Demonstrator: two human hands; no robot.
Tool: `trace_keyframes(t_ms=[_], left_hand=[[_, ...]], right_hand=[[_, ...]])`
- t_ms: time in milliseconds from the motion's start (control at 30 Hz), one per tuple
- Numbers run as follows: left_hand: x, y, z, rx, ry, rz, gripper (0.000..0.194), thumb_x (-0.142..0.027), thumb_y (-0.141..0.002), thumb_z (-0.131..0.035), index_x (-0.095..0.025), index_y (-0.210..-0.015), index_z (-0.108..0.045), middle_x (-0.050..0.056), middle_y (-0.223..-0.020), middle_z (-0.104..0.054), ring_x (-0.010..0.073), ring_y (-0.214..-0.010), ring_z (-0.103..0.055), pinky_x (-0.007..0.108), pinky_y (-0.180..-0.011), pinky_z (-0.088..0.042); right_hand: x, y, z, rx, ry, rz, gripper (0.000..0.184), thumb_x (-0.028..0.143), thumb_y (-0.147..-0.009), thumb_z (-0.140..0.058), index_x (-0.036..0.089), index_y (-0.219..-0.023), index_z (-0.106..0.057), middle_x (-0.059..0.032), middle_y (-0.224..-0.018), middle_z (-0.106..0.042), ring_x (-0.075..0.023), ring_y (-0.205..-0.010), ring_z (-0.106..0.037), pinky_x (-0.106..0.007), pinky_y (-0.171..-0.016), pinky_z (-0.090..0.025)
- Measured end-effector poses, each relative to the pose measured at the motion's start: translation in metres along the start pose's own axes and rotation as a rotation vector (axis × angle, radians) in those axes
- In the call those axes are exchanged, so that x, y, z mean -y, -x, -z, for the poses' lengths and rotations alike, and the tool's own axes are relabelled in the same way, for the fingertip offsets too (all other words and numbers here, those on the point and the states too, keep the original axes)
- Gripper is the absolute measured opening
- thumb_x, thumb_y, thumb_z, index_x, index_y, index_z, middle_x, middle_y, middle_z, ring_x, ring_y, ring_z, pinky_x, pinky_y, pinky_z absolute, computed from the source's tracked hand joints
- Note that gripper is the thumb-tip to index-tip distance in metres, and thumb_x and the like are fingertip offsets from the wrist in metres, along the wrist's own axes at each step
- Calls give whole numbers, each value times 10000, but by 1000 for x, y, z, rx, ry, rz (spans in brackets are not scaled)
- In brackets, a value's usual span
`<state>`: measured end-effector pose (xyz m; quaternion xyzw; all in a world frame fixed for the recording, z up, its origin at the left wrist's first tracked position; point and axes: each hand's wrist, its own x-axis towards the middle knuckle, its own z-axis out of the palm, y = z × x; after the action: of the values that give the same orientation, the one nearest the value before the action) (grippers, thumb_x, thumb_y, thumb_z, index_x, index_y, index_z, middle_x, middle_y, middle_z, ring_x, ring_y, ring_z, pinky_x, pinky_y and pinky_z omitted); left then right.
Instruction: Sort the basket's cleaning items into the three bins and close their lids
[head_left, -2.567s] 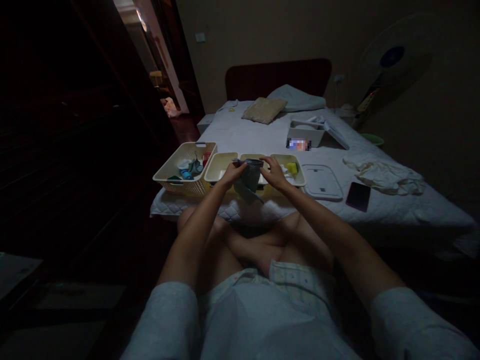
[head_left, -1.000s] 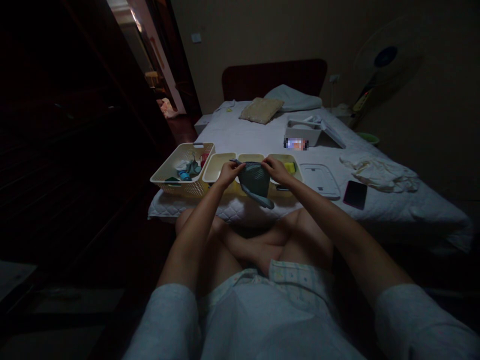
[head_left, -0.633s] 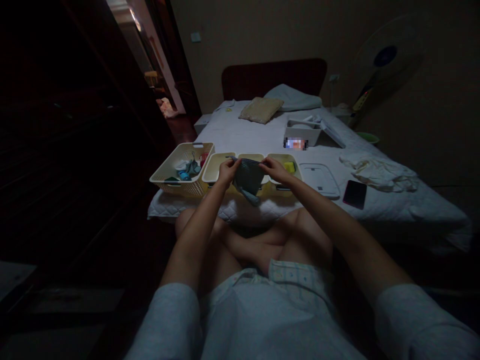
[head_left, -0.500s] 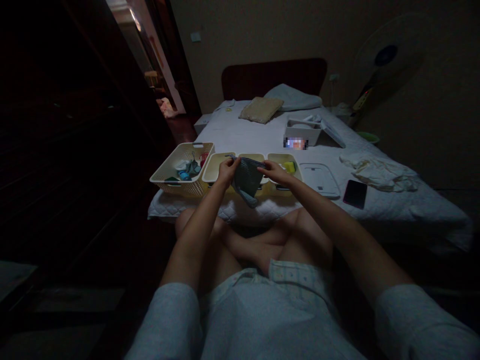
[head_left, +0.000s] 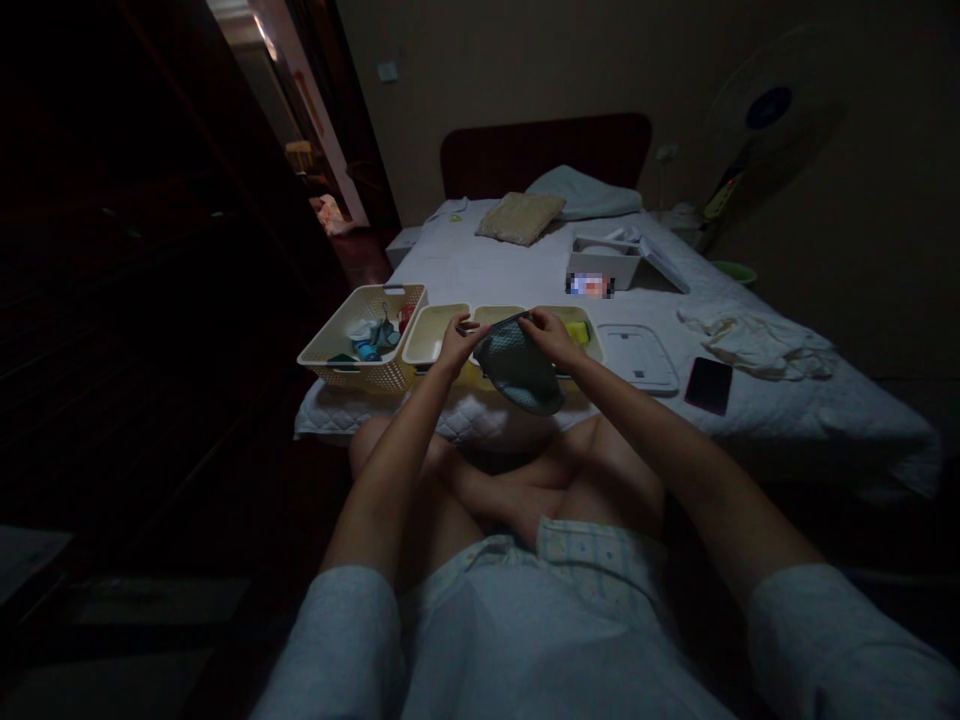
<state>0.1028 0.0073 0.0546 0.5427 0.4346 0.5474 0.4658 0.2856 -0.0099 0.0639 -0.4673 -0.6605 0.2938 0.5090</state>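
Note:
A grey-green textured cloth piece [head_left: 523, 370] with a rounded lower end hangs between my hands, above the front of the bins. Its exact kind is hard to tell in the dim light. My left hand [head_left: 459, 345] pinches its upper left edge, thumb toward the cloth and fingers curled. On the other side, my right hand [head_left: 551, 338] grips the upper right corner with thumb and fingers together. Behind the cloth stand a cream left bin [head_left: 427, 338], a middle bin [head_left: 499, 312] partly hidden, and a right bin [head_left: 598, 345] with a yellow item [head_left: 577, 333] inside.
A perforated basket [head_left: 315, 355] of mixed small things stands left of the bins on the bed [head_left: 480, 260]. To the right lie a white lid [head_left: 637, 358], a dark tablet or phone [head_left: 708, 386] and crumpled cloth [head_left: 765, 345]. A grey box [head_left: 600, 268] stands farther back.
The cloth has been turned and spread between my hands. Its lower end has swung to the right over the last half second. Basket, bins and lid stay in place.

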Motion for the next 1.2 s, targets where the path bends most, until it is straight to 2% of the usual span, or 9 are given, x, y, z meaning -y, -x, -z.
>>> trace_keyframes(t_ms=[133,267,333,433,633,833,967,1067,1200], left_hand=[[-2,1,-1,98,-118,-44,517,-335,-579,-742,-145,-1006,-523,75,-897,-593,170,-851,-561,302,-782,-423],[-2,3,-3,136,-394,-257,430,-296,-555,-737,-158,-933,-588,74,-956,-599,210,-949,-534,323,-843,-396],[-4,4,-6,227,-492,-319,306,-293,-602,-690,-160,-867,-612,57,-902,-612,200,-899,-542,314,-824,-395],[-7,6,-11,332,-499,-288,201,-318,-688,-602,-148,-795,-616,29,-758,-604,166,-757,-541,281,-724,-402],[-11,3,-17,378,-449,-271,224,-354,-737,-552,-139,-694,-597,2,-642,-549,126,-633,-488,247,-616,-365],[-15,2,-20,300,-360,-237,120,-244,-725,-567,-133,-702,-609,27,-687,-579,134,-673,-516,262,-659,-386],[-19,-2,-18,246,-259,-241,118,-242,-717,-566,-134,-730,-612,28,-723,-595,136,-708,-527,258,-685,-396],[-20,-8,-11,180,-186,-210,137,-262,-704,-566,-136,-737,-609,10,-704,-591,128,-697,-517,244,-677,-395],[-16,-20,8,43,-104,-158,173,-300,-664,-597,-143,-735,-613,4,-691,-589,128,-699,-511,232,-654,-386]], right_hand=[[-1,-1,-4,16,40,9,213,411,-756,-488,203,-717,-469,-2,-688,-502,-144,-683,-466,-268,-623,-375],[-2,0,-6,85,66,60,220,410,-749,-496,193,-715,-495,6,-671,-498,-140,-668,-464,-266,-612,-367],[-1,2,-6,110,88,83,221,405,-746,-505,186,-718,-514,5,-671,-506,-139,-665,-466,-265,-611,-363],[1,4,-5,110,105,89,214,396,-741,-527,182,-737,-533,-3,-692,-533,-144,-681,-483,-267,-618,-368],[1,4,-5,92,126,81,159,342,-764,-497,186,-753,-527,-14,-737,-552,-153,-727,-504,-283,-671,-397],[-12,4,-4,137,88,54,158,332,-759,-494,189,-815,-530,-31,-811,-575,-171,-783,-524,-299,-699,-426],[-21,9,0,197,103,56,212,297,-711,-540,166,-875,-565,-52,-866,-613,-186,-793,-544,-305,-702,-429],[-27,13,5,228,203,35,197,264,-696,-542,161,-857,-589,-42,-845,-631,-179,-762,-545,-289,-688,-419],[-38,17,16,241,360,6,155,240,-695,-545,151,-802,-616,-28,-769,-625,-159,-706,-531,-254,-633,-389]])
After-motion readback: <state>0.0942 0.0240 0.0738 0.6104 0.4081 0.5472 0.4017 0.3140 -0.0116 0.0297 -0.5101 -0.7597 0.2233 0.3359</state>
